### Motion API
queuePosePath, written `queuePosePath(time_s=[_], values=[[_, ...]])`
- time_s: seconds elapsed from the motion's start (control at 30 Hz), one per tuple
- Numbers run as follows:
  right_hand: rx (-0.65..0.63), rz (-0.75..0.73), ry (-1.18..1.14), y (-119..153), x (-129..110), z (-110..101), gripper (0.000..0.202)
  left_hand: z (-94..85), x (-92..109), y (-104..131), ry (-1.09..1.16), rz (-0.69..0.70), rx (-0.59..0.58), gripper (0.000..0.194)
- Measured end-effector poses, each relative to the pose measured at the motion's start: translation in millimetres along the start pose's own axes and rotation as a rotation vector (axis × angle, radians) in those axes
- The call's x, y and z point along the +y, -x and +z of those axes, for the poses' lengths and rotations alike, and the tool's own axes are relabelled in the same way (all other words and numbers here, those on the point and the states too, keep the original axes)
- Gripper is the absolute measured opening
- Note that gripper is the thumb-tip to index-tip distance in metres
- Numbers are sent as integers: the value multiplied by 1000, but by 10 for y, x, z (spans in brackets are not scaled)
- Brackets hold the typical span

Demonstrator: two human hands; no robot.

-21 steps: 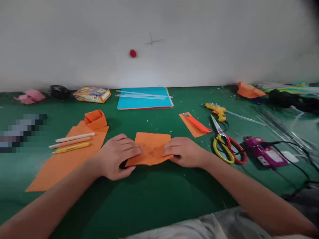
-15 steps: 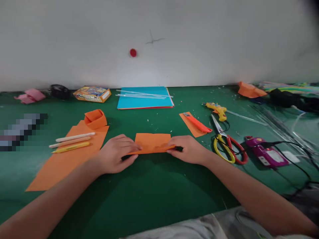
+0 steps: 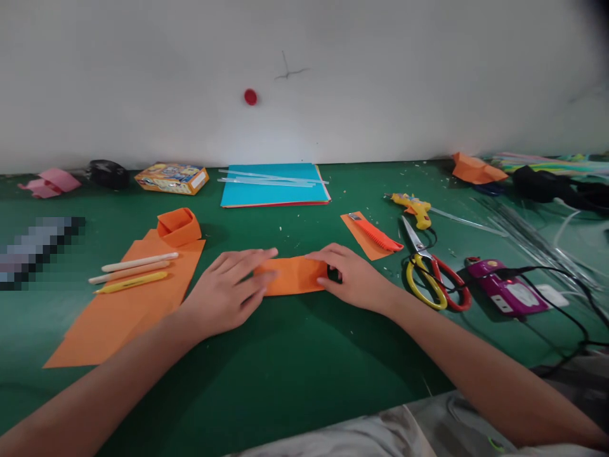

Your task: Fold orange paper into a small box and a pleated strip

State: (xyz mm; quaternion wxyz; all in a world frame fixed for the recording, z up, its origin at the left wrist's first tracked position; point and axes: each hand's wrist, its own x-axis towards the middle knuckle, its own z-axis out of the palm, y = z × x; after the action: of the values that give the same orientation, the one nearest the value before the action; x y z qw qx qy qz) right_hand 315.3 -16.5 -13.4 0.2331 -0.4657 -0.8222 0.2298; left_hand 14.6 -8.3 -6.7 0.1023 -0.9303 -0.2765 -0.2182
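A folded strip of orange paper [image 3: 295, 277] lies on the green table in front of me, with a crease near its middle. My left hand [image 3: 231, 289] is over the strip's left end, fingers stretched and apart. Whether its fingertips touch the paper I cannot tell. At the opposite end, my right hand [image 3: 352, 278] has thumb and fingers closed on the strip's right edge. To the left lies a larger orange sheet [image 3: 124, 317], bearing a folded orange paper piece [image 3: 178, 226] and several pens, among them a yellow pen [image 3: 132, 283].
Right of my hands are a utility knife [image 3: 378, 235] on an orange scrap, scissors [image 3: 435, 273], a yellow glue gun [image 3: 412, 208] and a purple power adapter [image 3: 509, 289] with black cables. Blue paper [image 3: 273, 193] with clear sticks and a small box [image 3: 172, 178] stand near the wall.
My left hand has gone from pinching the strip's lower edge to stretched fingers. My right fingers have shifted up along the right edge. The strip now looks flatter.
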Motion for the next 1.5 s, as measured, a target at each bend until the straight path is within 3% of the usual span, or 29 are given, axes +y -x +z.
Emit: queuePosePath(time_s=[0.13, 0.3, 0.6, 0.83, 1.03, 1.5], values=[[22, -19, 26, -4, 13, 18, 65, 18, 43, 0, -15, 205, -56, 32], [-15, -86, 194, 8, 52, 36, 41, 97, 53, 1, 49, 139, -104, 36], [-73, -232, 314, 4, 13, 22, 31, 116, 60, 30, 28, 106, -143, 38], [-94, -220, 299, -12, 6, 1, 32, 133, 87, 25, 20, 78, -151, 40], [-121, -220, 278, -25, 11, 7, 34, 113, 101, 7, 86, 204, -157, 42], [-156, -213, 296, -14, 31, -11, 38, 142, 80, 29, 123, 151, -226, 45]])
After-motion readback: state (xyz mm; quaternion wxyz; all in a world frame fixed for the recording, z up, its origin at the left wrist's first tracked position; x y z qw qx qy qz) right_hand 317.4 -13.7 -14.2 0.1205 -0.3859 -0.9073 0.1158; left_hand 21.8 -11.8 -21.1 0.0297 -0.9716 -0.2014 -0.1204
